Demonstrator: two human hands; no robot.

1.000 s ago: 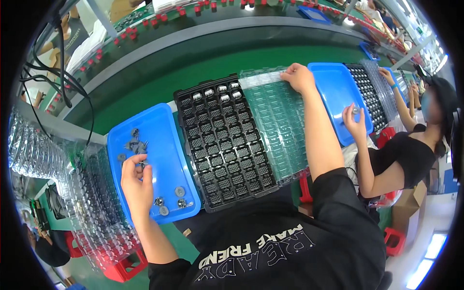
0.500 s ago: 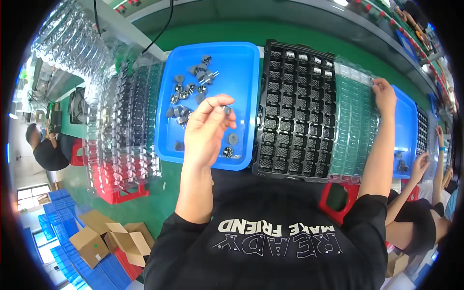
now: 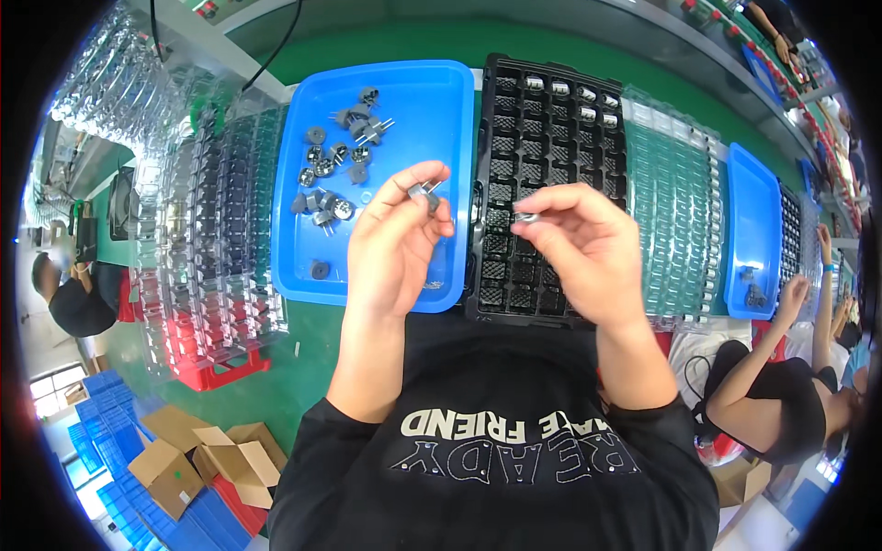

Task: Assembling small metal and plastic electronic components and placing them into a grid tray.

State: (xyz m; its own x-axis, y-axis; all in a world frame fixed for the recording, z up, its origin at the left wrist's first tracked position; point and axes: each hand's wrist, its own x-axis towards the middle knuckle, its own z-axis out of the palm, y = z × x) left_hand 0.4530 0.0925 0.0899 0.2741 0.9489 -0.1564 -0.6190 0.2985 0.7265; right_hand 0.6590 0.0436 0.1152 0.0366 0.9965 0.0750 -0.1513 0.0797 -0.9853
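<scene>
Two hands (image 3: 390, 243) (image 3: 593, 248), one part (image 3: 424, 195) (image 3: 525, 219) each, six silver pieces (image 3: 560, 88) in black tray (image 3: 531, 148)

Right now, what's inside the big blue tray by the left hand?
In the blue tray, small grey parts, some pronged, lie mostly toward the left. The left hand hides some of it; I can't see behind there.

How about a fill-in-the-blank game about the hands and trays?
1. The left hand holds a grey part over the ____ tray.
2. The right hand pinches a small silvery piece over the ____ tray.
3. Pale pieces sit at that second tray's ____ (near or far) end.
4. The clear plastic tray touching or beside it is on its ____ side.

Missing words: blue; black; far; right.
</scene>
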